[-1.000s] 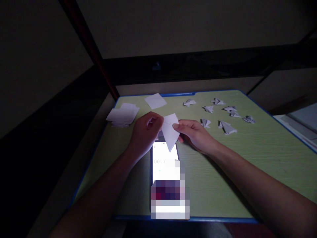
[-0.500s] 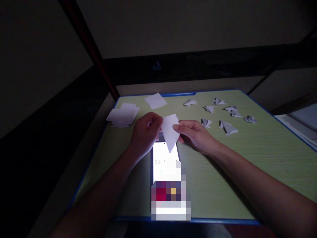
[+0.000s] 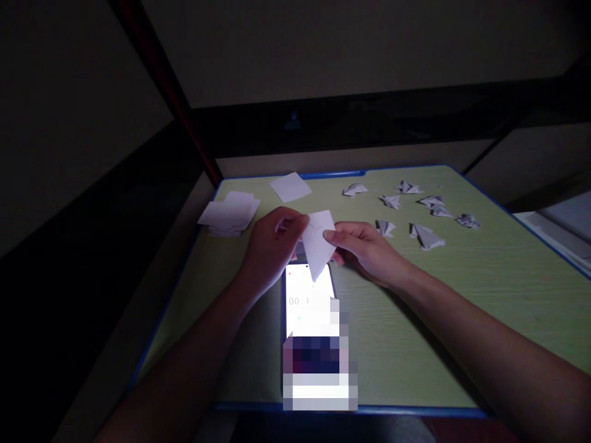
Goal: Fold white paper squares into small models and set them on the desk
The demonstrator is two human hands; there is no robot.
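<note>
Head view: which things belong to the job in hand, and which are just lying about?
Belonging, apparently:
held paper, gripped by left hand and right hand
paper stack
single sheet
folded paper pieces, likely the same work

Lying about, probably:
lit phone, role unclear
pale items at the right edge, too dim to identify

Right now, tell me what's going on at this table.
A person's left hand pinches a folded white paper near its top left, while the right hand grips its right side, thumb on the face. They hold it over the top end of a lit phone. A loose paper stack lies to the left, a single sheet behind, and several folded paper pieces to the right.
</note>
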